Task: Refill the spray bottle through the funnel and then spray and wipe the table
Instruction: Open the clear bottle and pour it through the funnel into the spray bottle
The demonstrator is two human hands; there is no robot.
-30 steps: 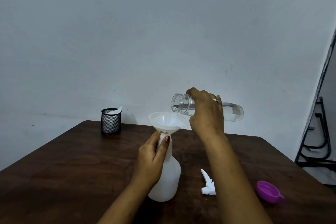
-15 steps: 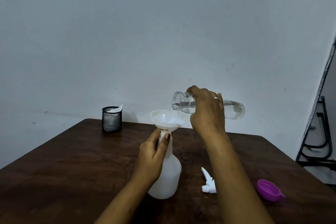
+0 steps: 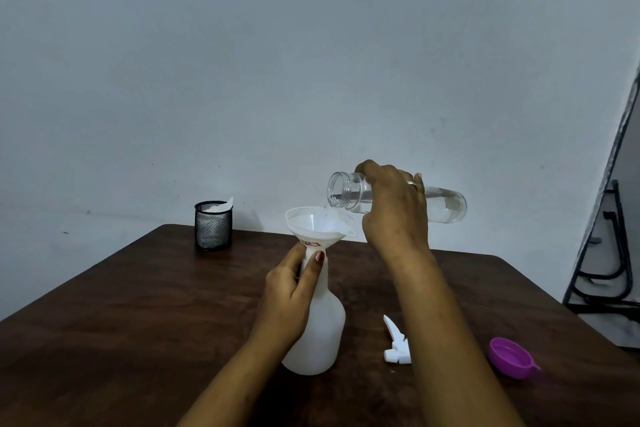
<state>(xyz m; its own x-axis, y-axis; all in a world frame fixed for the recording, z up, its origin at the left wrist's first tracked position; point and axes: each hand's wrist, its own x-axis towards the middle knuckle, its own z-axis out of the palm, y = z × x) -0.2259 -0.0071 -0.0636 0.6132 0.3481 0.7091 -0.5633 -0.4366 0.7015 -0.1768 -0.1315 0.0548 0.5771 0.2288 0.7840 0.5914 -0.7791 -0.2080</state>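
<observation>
At one o'clock from the funnel (image 3: 311, 224), the right hand (image 3: 394, 211) grips a tilted clear bottle (image 3: 446, 206) while the left hand (image 3: 289, 291) clasps the spray bottle (image 3: 322, 333).

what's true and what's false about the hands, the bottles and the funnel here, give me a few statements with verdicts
1. The funnel sits in the neck of the spray bottle. True.
2. The right hand holds the clear bottle upright. False: the clear bottle is tipped nearly level, its mouth over the funnel, with water running in.
3. The spray head is screwed onto the spray bottle. False: it lies on the table, to the right of the spray bottle.
4. The left hand grips the spray bottle's neck just below the funnel. True.
5. The mesh cup lies tipped over. False: it stands upright near the table's far edge.
</observation>
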